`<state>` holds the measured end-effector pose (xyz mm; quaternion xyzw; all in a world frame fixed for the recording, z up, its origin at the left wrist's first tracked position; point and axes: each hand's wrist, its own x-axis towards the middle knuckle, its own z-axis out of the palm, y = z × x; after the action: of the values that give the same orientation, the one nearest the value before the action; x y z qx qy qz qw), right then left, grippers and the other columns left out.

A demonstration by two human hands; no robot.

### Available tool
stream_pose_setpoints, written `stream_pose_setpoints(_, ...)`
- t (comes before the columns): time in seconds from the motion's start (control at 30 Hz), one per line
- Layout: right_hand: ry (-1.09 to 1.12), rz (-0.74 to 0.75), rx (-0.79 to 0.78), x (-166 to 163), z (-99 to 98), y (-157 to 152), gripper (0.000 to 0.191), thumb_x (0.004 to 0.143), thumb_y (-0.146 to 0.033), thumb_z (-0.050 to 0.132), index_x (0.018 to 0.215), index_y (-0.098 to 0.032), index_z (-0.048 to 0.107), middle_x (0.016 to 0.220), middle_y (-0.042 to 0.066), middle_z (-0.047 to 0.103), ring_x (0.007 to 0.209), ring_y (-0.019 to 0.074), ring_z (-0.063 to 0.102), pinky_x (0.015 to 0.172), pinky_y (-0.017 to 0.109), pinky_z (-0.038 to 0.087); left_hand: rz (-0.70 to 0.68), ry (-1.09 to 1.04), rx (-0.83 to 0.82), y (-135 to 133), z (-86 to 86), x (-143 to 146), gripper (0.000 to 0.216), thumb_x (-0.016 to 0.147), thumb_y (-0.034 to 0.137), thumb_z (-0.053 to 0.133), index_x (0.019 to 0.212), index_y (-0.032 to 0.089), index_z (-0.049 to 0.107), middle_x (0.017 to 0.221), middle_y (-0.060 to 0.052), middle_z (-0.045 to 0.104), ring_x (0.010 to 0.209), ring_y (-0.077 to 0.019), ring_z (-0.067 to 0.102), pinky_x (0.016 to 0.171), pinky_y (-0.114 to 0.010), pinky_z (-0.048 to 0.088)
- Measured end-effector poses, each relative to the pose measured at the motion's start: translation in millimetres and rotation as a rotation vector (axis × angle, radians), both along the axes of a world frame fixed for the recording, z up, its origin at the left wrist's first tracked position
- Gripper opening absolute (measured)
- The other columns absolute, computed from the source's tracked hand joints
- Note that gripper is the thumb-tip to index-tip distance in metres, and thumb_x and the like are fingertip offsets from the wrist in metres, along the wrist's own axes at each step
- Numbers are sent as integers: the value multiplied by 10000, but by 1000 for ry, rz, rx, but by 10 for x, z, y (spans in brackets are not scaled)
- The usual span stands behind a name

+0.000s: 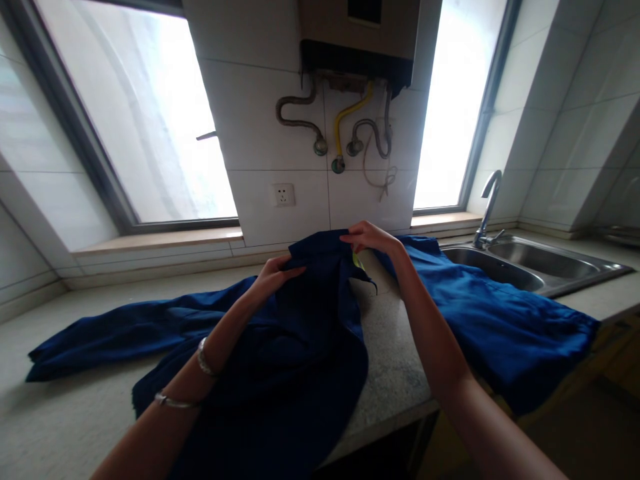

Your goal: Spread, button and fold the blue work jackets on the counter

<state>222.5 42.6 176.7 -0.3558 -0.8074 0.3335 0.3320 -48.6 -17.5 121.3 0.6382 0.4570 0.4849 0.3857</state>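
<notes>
A dark blue garment [300, 347] lies spread over the stone counter [390, 373], one sleeve stretched out to the left and another part hanging over the front edge. My left hand [273, 275] pinches the cloth near its collar. My right hand [367, 237] grips the top edge of the same collar, lifting it a little; a small yellow-green tag [358, 261] shows just under it. Two bracelets ring my left wrist. A second stretch of lighter blue cloth [495, 320] lies to the right, reaching the counter's edge.
A steel double sink [545, 267] with a curved tap [490, 200] sits at the right. Behind are a tiled wall with a socket [283, 195], a water heater [360, 40] with hoses, and windows on both sides.
</notes>
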Motion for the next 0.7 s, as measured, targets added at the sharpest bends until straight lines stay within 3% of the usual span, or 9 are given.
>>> stream_pose_setpoints(0.07, 40, -82, 81, 3, -9, 52, 501, 709, -609, 679, 556, -169, 493, 556, -16, 506, 522, 97, 504, 509, 219, 410, 14, 116, 93, 35, 10, -29, 445, 623, 447, 744, 991, 203, 691, 879, -47, 702, 821, -245, 633, 736, -325, 516)
stream_pose_setpoints(0.17, 98, -214, 205, 32, -42, 145, 484, 762, -580, 613, 539, -182, 450, 500, -36, 438, 472, 76, 413, 472, 216, 316, 278, 403, 348, -69, 133, 4, 486, 690, 472, 694, 1092, 204, 642, 888, -53, 661, 798, -225, 606, 734, -313, 483)
stream_pose_setpoints(0.23, 135, -305, 266, 62, -70, 212, 477, 777, -574, 578, 541, -191, 419, 492, -46, 396, 472, 74, 358, 465, 225, 265, 379, 587, 479, -279, 257, 117, 375, 774, 489, 618, 1034, 220, 647, 889, -52, 648, 808, -216, 597, 741, -300, 459)
stream_pose_setpoints(0.27, 156, -350, 295, 76, -83, 244, 480, 779, -579, 565, 541, -196, 401, 495, -49, 373, 481, 76, 339, 468, 230, 248, 351, 663, 501, -417, 309, 207, 327, 816, 503, 568, 972, 230, 657, 867, -49, 649, 800, -212, 597, 736, -296, 449)
stream_pose_setpoints(0.37, 208, -462, 384, 111, -109, 319, 495, 783, -599, 534, 538, -205, 361, 518, -51, 328, 518, 86, 317, 491, 241, 230, 71, 906, 413, -861, 335, 573, 414, 848, 613, 483, 842, 249, 681, 736, -45, 652, 702, -213, 608, 686, -306, 425)
stream_pose_setpoints(0.43, 220, -510, 418, 118, -115, 337, 492, 795, -600, 514, 541, -204, 369, 525, -47, 336, 533, 94, 331, 503, 243, 235, 5, 1068, 339, -1093, 217, 836, 565, 794, 710, 487, 978, 223, 704, 808, -107, 684, 743, -269, 637, 683, -346, 430)
stream_pose_setpoints(0.57, 184, -501, 411, 95, -105, 299, 450, 831, -572, 483, 582, -199, 447, 517, -40, 413, 536, 111, 392, 515, 237, 267, 72, 1351, 168, -1259, -206, 1182, 972, 690, 761, 580, 1335, 34, 551, 908, -298, 667, 858, -406, 634, 707, -454, 453)
stream_pose_setpoints(0.63, 145, -500, 401, 87, -101, 266, 432, 844, -552, 475, 595, -199, 470, 509, -35, 455, 532, 118, 423, 523, 233, 289, 102, 1476, 151, -1227, -429, 1233, 988, 666, 707, 656, 1347, 2, 536, 1039, -363, 628, 978, -481, 592, 790, -554, 437)
stream_pose_setpoints(0.7, 115, -540, 399, 105, -114, 239, 419, 851, -532, 472, 593, -201, 476, 513, -27, 491, 540, 124, 454, 534, 228, 310, 172, 1577, 198, -1164, -622, 1214, 871, 681, 596, 709, 1303, 0, 583, 1213, -385, 548, 1125, -552, 497, 908, -667, 341)
